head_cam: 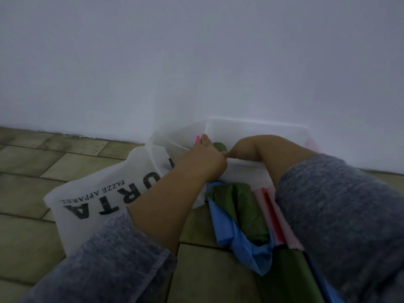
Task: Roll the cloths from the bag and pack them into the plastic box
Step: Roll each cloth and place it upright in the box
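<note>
Both forearms reach forward from grey knit sleeves point(341, 206) pushed up past the wrists, and the two hands meet over the near rim of the box point(258, 127). The left hand point(203, 156) is curled, knuckles up, fingers bent down toward the rim, one pink nail showing at its far edge. The right hand point(247, 149) bends at the wrist and dips into the box, its fingers hidden below the rim, so how far it is closed and what it grips cannot be told. Between the hands, inside the box, a green roll point(219, 147) shows; whether either hand has hold of it is unclear. The box is translucent white plastic, rectangular, set on the tiled floor point(43, 160) close to the wall point(196, 51). To its left lies the bag point(105, 193), white and limp, flat on its side with black lettering. Just in front of the box, loose cloths lie heaped on the floor: a green cloth point(240, 211) over a crumpled blue cloth point(244, 248), with a pink cloth point(271, 211) beside them, partly under the right sleeve.
</note>
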`<action>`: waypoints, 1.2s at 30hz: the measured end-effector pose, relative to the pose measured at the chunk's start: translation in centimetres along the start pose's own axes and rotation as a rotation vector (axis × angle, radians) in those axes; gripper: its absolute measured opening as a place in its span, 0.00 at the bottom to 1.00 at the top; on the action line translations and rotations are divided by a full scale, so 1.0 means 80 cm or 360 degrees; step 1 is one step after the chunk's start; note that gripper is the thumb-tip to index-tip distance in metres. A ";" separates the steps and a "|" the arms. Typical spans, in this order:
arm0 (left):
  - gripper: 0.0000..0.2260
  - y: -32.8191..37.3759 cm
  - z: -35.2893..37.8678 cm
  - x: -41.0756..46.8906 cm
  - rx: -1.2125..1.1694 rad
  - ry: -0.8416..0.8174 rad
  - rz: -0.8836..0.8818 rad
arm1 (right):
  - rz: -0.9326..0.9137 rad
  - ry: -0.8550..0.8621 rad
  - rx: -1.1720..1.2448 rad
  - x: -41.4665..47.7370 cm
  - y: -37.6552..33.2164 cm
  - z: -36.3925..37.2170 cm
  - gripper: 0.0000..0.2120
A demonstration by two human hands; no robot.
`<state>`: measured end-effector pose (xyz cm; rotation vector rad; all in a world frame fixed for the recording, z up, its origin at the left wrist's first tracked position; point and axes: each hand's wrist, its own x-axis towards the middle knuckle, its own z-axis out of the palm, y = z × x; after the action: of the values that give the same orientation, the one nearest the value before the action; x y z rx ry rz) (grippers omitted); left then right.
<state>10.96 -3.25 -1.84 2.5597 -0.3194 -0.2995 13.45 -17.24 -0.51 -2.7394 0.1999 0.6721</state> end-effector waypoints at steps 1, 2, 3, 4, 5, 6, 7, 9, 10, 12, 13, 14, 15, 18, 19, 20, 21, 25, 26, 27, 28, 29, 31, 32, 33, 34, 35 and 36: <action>0.33 0.000 0.001 0.000 -0.0024 0.0005 -0.0008 | -0.0005 0.0058 0.0035 -0.006 -0.002 0.000 0.22; 0.33 -0.001 0.001 0.000 -0.0040 0.0021 -0.0010 | 0.0000 0.0157 0.0071 -0.012 -0.004 0.000 0.20; 0.33 -0.002 0.002 -0.003 -0.0045 0.0059 0.0002 | -0.0018 0.0309 0.0142 -0.019 -0.007 -0.001 0.18; 0.33 -0.004 0.002 -0.008 -0.0047 0.0128 0.0032 | -0.0119 0.0497 0.0151 -0.025 -0.008 -0.003 0.16; 0.34 -0.005 0.002 -0.017 -0.0060 0.0224 0.0078 | -0.0213 0.0675 0.0162 -0.036 -0.008 -0.006 0.15; 0.33 -0.008 0.001 -0.028 -0.0085 0.0328 0.0128 | -0.0278 0.0838 0.0208 -0.050 -0.006 -0.008 0.13; 0.33 -0.011 -0.002 -0.043 -0.0112 0.0426 0.0175 | -0.0309 0.1001 0.0245 -0.068 -0.003 -0.007 0.11; 0.29 -0.020 -0.003 -0.081 -0.0143 0.0562 0.0276 | -0.0288 0.1233 0.0203 -0.108 0.006 0.001 0.08; 0.26 -0.025 0.001 -0.103 -0.0104 0.0568 0.0319 | -0.0272 0.1266 0.0141 -0.128 0.013 0.010 0.06; 0.21 -0.038 0.018 -0.149 0.0094 0.0347 0.0275 | -0.0184 0.1090 -0.0051 -0.175 0.029 0.037 0.05; 0.20 -0.044 0.031 -0.171 0.0246 0.0137 0.0196 | -0.0098 0.0897 -0.0187 -0.194 0.038 0.055 0.05; 0.21 -0.052 0.046 -0.190 0.0423 -0.0086 0.0133 | 0.0005 0.0690 -0.0321 -0.211 0.048 0.075 0.05; 0.22 -0.060 0.061 -0.207 0.0594 -0.0269 0.0105 | 0.0125 0.0522 -0.0420 -0.227 0.057 0.095 0.04; 0.25 -0.082 0.090 -0.236 0.0748 -0.0310 0.0165 | 0.0434 0.0368 -0.0519 -0.263 0.067 0.149 0.12; 0.25 -0.086 0.094 -0.239 0.0731 -0.0257 0.0182 | 0.0471 0.0387 -0.0529 -0.268 0.067 0.161 0.15; 0.26 -0.088 0.096 -0.240 0.0725 -0.0226 0.0197 | 0.0480 0.0413 -0.0541 -0.273 0.066 0.170 0.16; 0.26 -0.088 0.096 -0.240 0.0732 -0.0222 0.0204 | 0.0481 0.0468 -0.0493 -0.276 0.063 0.178 0.15; 0.30 -0.089 0.095 -0.238 0.0753 -0.0231 0.0213 | 0.0526 0.0627 -0.0417 -0.282 0.052 0.206 0.23; 0.30 -0.089 0.094 -0.239 0.0753 -0.0233 0.0213 | 0.0551 0.0632 -0.0395 -0.282 0.053 0.213 0.29; 0.30 -0.090 0.094 -0.239 0.0753 -0.0230 0.0209 | 0.0571 0.0637 -0.0328 -0.282 0.054 0.217 0.34; 0.30 -0.091 0.094 -0.240 0.0751 -0.0224 0.0209 | 0.0589 0.0645 -0.0270 -0.282 0.053 0.219 0.36; 0.29 -0.090 0.093 -0.242 0.0743 -0.0220 0.0212 | 0.0601 0.0637 -0.0236 -0.284 0.054 0.219 0.38; 0.28 -0.086 0.088 -0.250 0.0718 -0.0195 0.0217 | 0.0520 0.0537 -0.0366 -0.287 0.048 0.219 0.36; 0.28 -0.084 0.087 -0.252 0.0645 -0.0181 0.0200 | 0.0456 0.0480 -0.0393 -0.288 0.047 0.220 0.35; 0.28 -0.081 0.085 -0.257 0.0510 -0.0149 0.0167 | 0.0444 0.0426 -0.0242 -0.290 0.047 0.221 0.35; 0.27 -0.076 0.084 -0.264 0.0306 -0.0110 0.0115 | 0.0471 0.0351 -0.0021 -0.294 0.046 0.224 0.39; 0.24 -0.070 0.085 -0.274 0.0071 -0.0095 0.0077 | 0.0488 0.0354 0.0162 -0.297 0.044 0.227 0.42; 0.21 -0.063 0.086 -0.283 -0.0187 -0.0149 0.0021 | 0.0468 0.0443 0.0244 -0.300 0.042 0.231 0.40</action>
<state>-11.56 4.04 -6.92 2.4318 -0.3432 -0.4218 -16.27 -12.80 -5.58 -2.6676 0.6978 0.3238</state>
